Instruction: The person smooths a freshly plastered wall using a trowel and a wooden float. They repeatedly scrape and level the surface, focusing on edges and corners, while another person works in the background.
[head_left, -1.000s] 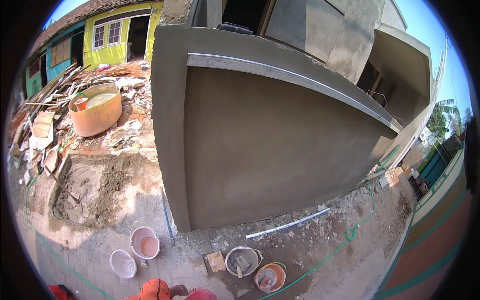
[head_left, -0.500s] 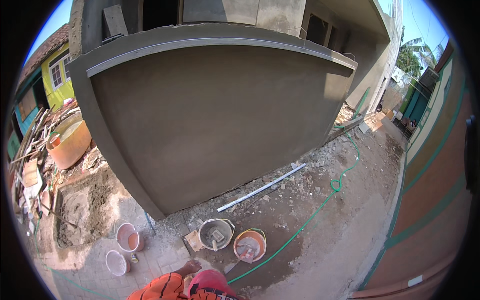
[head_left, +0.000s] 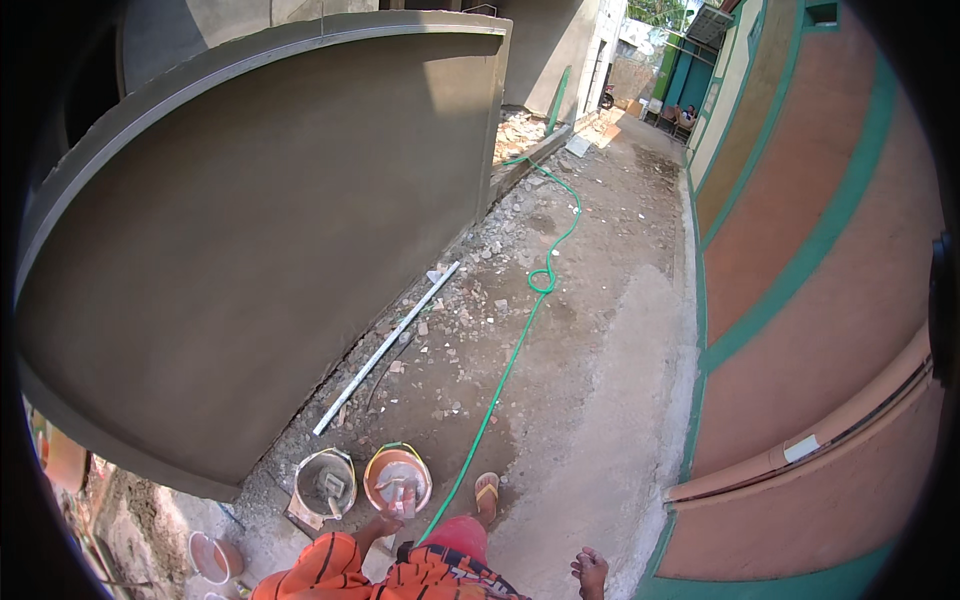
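My left hand (head_left: 382, 523) hangs below an orange sleeve, close to the near rim of an orange bucket (head_left: 376, 495); its fingers look loosely stretched, and nothing shows in them. A block-shaped hand tool (head_left: 404, 497) lies in that bucket over grey material. Just left stands a dark bucket (head_left: 307, 490), holding a float with a pale handle (head_left: 334, 507). At the lower right, my right hand (head_left: 590, 570) hangs over the pale ground, fingers slightly bent and apart, holding nothing visible. My sandalled foot (head_left: 487, 495) is between the hands.
A smooth grey plastered wall (head_left: 250, 240) fills the left. Along its base lie rubble and a long pale bar (head_left: 385, 350). A green hose (head_left: 497, 390) runs up the alley with a loop. A brown wall with green bands (head_left: 800, 350) borders the right. Another pail (head_left: 215, 557) stands lower left.
My view has swung right, down the alley; the plastered wall and buckets have shifted left. My right hand and a sandalled foot have come into view. My left hand stays near the buckets.
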